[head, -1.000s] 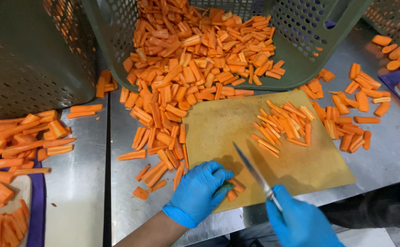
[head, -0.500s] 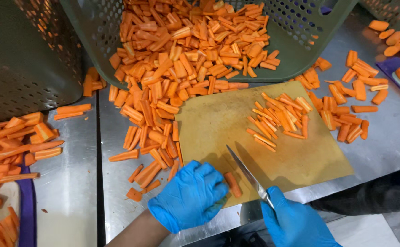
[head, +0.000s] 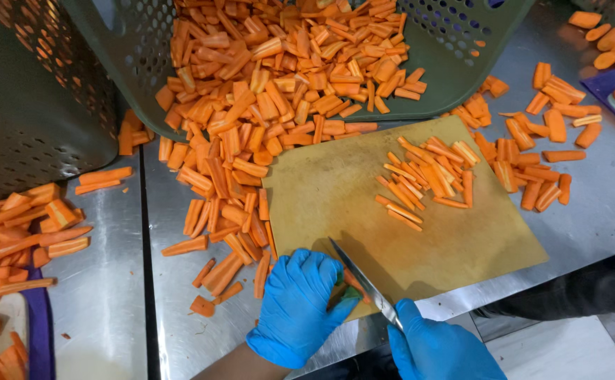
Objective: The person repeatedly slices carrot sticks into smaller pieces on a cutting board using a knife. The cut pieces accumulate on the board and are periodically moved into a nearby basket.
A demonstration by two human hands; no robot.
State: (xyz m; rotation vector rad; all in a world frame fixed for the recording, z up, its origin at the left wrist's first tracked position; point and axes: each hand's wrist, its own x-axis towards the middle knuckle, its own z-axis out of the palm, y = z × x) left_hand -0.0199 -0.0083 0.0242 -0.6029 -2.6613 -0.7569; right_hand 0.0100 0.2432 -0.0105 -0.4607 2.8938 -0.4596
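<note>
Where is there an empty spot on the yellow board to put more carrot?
The cutting board is bare in its middle, between the carrot sticks and the left hand. Its left edge is crowded by the carrot pile.

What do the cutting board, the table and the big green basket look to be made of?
The cutting board looks like yellowish plastic, matte and stained, though wood cannot be ruled out. The table seems stainless steel: grey, brushed, with soft reflections and a seam between panels. The green basket appears moulded plastic, its wall pierced with even rows of holes. The gloves on the left hand look like thin blue rubber.
</note>
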